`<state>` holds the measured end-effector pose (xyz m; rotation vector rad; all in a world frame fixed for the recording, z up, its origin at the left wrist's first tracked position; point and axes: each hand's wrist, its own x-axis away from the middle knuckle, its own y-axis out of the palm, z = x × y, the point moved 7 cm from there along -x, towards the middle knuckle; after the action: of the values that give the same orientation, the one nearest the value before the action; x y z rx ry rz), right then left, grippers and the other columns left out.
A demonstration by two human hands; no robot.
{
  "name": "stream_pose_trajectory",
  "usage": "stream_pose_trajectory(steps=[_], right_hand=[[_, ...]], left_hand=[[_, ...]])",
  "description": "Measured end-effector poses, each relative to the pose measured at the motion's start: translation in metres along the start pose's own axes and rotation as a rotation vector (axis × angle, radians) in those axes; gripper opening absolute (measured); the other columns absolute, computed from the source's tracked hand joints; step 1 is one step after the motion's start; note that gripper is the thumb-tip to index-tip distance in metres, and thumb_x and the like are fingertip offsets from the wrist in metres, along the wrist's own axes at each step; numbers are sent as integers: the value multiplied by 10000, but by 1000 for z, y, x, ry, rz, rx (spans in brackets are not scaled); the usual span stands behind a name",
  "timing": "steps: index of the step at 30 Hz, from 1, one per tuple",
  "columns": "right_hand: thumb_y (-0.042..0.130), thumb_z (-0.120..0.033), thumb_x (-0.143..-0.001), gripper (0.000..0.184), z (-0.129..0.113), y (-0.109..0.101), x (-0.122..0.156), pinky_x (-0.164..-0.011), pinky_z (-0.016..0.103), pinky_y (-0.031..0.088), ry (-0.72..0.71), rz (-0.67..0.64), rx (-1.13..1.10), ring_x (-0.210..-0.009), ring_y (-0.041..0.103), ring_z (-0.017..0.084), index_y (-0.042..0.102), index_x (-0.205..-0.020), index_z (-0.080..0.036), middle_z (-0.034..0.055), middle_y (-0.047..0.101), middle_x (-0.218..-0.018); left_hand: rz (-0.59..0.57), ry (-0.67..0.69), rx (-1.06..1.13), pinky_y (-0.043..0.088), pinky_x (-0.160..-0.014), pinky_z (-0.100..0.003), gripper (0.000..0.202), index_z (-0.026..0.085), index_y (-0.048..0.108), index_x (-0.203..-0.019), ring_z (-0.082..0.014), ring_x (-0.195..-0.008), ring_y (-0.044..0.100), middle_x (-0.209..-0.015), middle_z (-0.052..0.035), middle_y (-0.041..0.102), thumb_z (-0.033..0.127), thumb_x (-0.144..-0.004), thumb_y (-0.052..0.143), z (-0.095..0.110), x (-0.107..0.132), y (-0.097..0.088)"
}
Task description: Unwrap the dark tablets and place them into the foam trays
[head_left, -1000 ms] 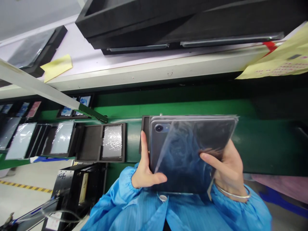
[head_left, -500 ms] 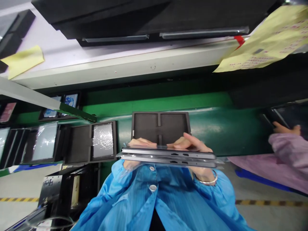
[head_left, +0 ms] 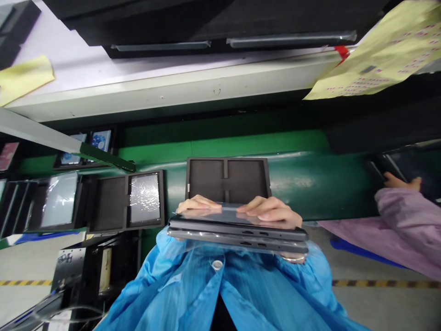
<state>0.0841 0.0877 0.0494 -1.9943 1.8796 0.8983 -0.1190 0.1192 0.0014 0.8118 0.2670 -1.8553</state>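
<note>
Two grey tablets, an upper one (head_left: 223,225) and a lower one (head_left: 213,239), are stacked flat in front of my blue jacket (head_left: 241,280). Clear film wraps them, and ports show along the edge facing me. My left hand (head_left: 200,203) grips the stack at its left end, fingers over the far edge. At the right part, my right hand (head_left: 272,210) holds it too, its fingertips resting on the upper tablet's glossy face. Both thumbs are hidden. Just beyond my hands lies a black foam tray (head_left: 206,174) with two bare compartments; the stack and hands cover its near side.
Left of me, another foam tray (head_left: 108,202) holds a film-wrapped tablet (head_left: 145,197). More trays with tablets stand farther left. A slanted post (head_left: 106,158) crosses there. A shelf (head_left: 193,82) carrying black trays spans the far side. At right, a co-worker's hand (head_left: 401,180) touches dark devices.
The tablet stack has come slightly lower in view and tilted, so more of its upper face shows. My right fingers now lie flatter on it. The whole view has shifted a little.
</note>
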Motion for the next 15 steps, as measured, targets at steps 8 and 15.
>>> stream_pose_trajectory(steps=[8, 15], right_hand=[[739, -254, -904, 291, 0, -1, 2, -761, 433, 654, 59, -95, 8, -937, 744, 267, 731, -1191, -304, 53, 748, -970], [646, -360, -971, 244, -7, -1, -6, -846, 455, 640, 154, -239, 113, -1004, 735, 284, 727, -1174, -250, 89, 738, -1016]], left_hand=[[106, -13, -79, 598, -732, -353, 292, 238, 705, -1114, -232, -883, 764, -1007, -57, 804, 416, -1030, 489, -6, 6, -5], [-57, -130, -123, 573, -839, -433, 299, 239, 699, -1143, -278, -986, 752, -1093, -103, 791, 451, -999, 544, 1, 5, -14]])
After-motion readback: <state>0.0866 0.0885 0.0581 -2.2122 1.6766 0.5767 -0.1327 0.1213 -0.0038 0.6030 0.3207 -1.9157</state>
